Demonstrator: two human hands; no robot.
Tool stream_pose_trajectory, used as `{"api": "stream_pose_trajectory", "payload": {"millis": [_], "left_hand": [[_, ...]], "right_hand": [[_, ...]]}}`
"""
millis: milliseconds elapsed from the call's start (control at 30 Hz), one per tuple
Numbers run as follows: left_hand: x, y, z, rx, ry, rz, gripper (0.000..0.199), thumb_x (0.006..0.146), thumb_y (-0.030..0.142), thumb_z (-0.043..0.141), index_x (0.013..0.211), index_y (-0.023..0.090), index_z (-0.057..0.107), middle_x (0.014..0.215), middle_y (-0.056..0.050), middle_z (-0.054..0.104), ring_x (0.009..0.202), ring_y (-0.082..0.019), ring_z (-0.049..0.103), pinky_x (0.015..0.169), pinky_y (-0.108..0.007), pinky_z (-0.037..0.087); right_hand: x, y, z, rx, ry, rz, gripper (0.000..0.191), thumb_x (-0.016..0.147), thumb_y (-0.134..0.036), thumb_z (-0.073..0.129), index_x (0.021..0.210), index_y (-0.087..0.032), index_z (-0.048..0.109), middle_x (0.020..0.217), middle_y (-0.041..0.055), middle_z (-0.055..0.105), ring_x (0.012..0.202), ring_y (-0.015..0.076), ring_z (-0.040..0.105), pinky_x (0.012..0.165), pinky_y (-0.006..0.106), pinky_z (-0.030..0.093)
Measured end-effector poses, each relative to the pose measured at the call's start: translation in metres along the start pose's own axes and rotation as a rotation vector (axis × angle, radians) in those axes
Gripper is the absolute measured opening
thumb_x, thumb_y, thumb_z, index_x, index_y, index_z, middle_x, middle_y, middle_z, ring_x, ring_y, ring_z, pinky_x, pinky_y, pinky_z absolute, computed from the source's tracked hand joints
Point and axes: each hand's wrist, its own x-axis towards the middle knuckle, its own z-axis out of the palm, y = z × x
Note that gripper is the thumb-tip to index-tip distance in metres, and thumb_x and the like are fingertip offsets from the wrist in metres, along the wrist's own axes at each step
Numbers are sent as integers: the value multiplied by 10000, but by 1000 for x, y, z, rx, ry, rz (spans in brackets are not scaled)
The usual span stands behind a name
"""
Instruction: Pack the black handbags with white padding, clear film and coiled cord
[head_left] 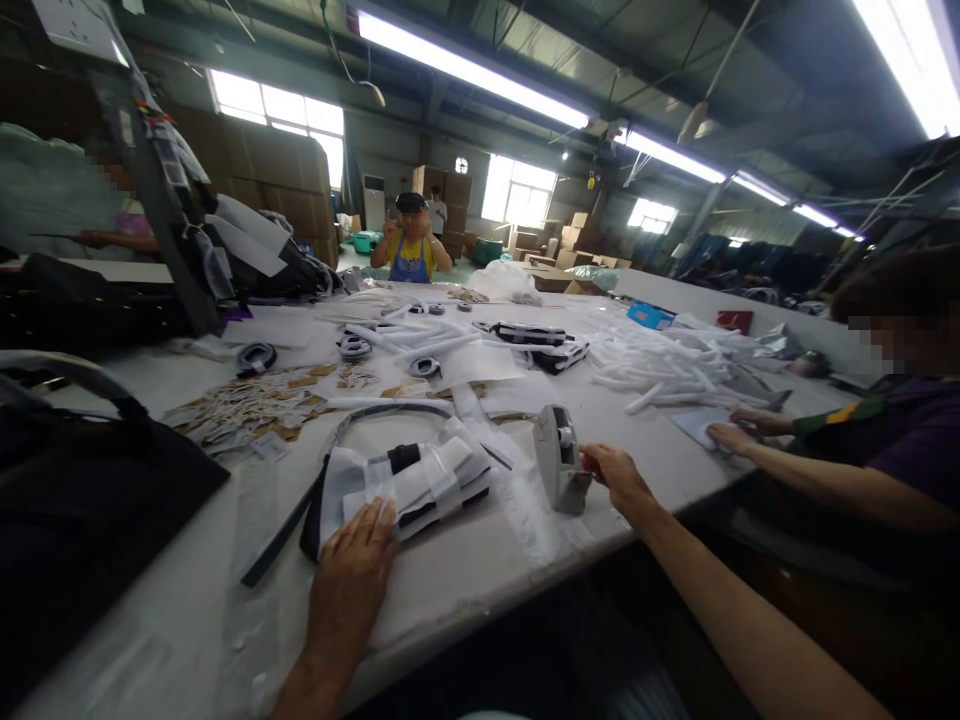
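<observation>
My left hand [358,560] lies with its fingers stretched out on a dark handbag [313,515], pressing the white wrapping [431,475] over the bag's front. The bag lies flat, its strap [390,408] looped behind it and one dark strip [279,535] sticking out to the left. A grey tape dispenser [553,460] stands to the right of the bag. Beside its cutting end, my right hand [619,477] is closed in a pinch on the tape, though the clear film itself barely shows.
A black handbag [97,480] stands at the left. Behind my hands lie paper tags [259,405], rolled straps [255,358], wrapped dark pieces [529,335] and white foam tubes [675,365]. At the right, a co-worker's hands [739,430] rest on a white sheet. Clear plastic [529,510] lies by the dispenser.
</observation>
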Motion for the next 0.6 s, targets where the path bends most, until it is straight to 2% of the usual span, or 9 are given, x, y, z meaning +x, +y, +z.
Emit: {"api": "stream_pose_trajectory", "payload": {"millis": [100,200,367,500,600], "left_hand": [[0,1,0,-17,0,-13,379,986,254,379,1270,159,612,1299,-107,656,1166,-275,623,923,-422,470],[-1,2,1,-27,-5,-20,381,987,248,380,1280,153,604,1308,-112,650,1174,-281,618,932,-429,465],[-1,3,1,-19,-14,-25,379,993,244,375,1282,144,599,1308,-123,647,1177,-288,616,934,-444,467],[-2,9,-3,-18,-43,-87,361,966,174,421,1278,164,602,1306,-103,652,1187,-265,614,958,-427,471],[-2,15,-5,-43,-84,-158,384,935,127,467,1292,192,591,1325,-85,642,1223,-241,594,995,-404,469]], "right_hand": [[-26,5,-4,46,61,55,264,650,-452,633,605,-221,512,562,-21,560,554,140,519,529,264,403],[-50,21,1,84,78,138,291,628,-483,624,609,-236,471,546,-26,516,520,140,495,508,273,399],[-61,40,10,55,52,272,311,574,-526,596,613,-248,464,547,7,538,495,168,521,482,298,403],[-57,44,-17,-109,-62,232,299,489,-480,686,511,-236,515,496,11,533,489,164,468,474,293,354],[-51,34,-33,-397,-264,115,285,467,-450,722,422,-245,529,435,8,493,478,172,424,485,313,332]]}}
